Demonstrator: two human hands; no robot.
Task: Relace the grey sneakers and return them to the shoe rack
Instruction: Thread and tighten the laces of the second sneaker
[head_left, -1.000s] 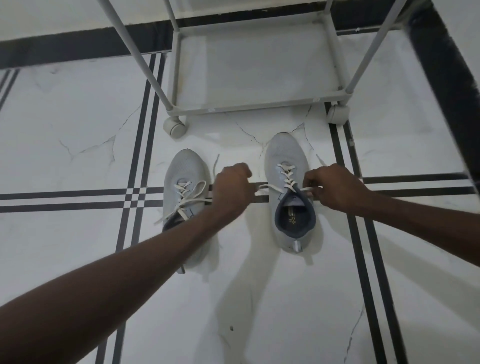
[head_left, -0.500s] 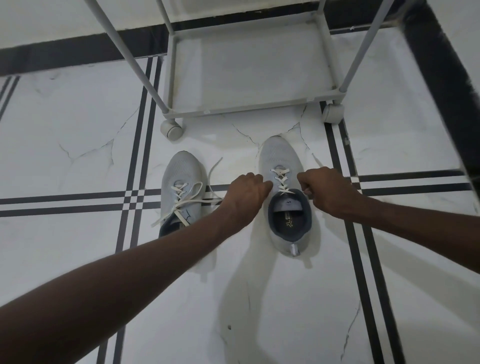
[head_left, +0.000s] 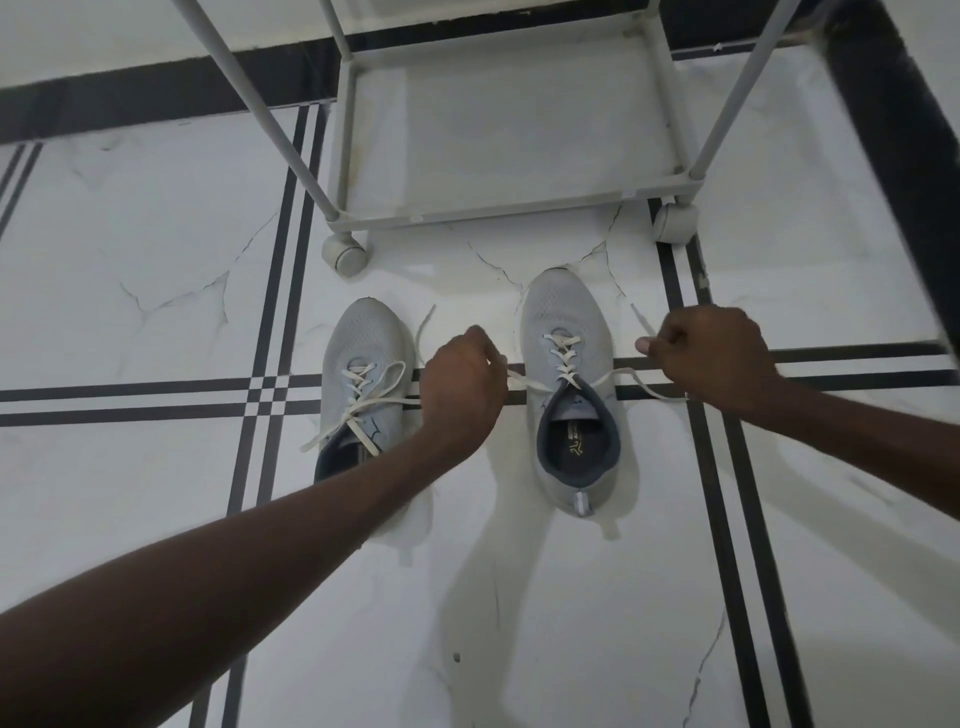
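Note:
Two grey sneakers stand side by side on the white floor, toes pointing at the rack. The right sneaker (head_left: 563, 317) has its white lace (head_left: 563, 358) threaded up to the collar, with both ends drawn out sideways. My left hand (head_left: 460, 387) is closed on the lace's left end, just left of the shoe. My right hand (head_left: 714, 356) is closed on the right end, well to the right of the shoe. The left sneaker (head_left: 363, 338) is laced, its loose lace ends lying over it; my left forearm hides its heel.
The grey metal shoe rack (head_left: 498, 208) on castors (head_left: 343, 254) stands just beyond the sneakers, its bottom shelf bare. Slanted rack legs rise at left and right. The floor is white marble tile with black stripe lines; a black band runs along the far wall and right side.
Both hands have pulled apart from the right sneaker's tongue, drawing the two lace ends out to the sides. The right hand moved farthest, to the right.

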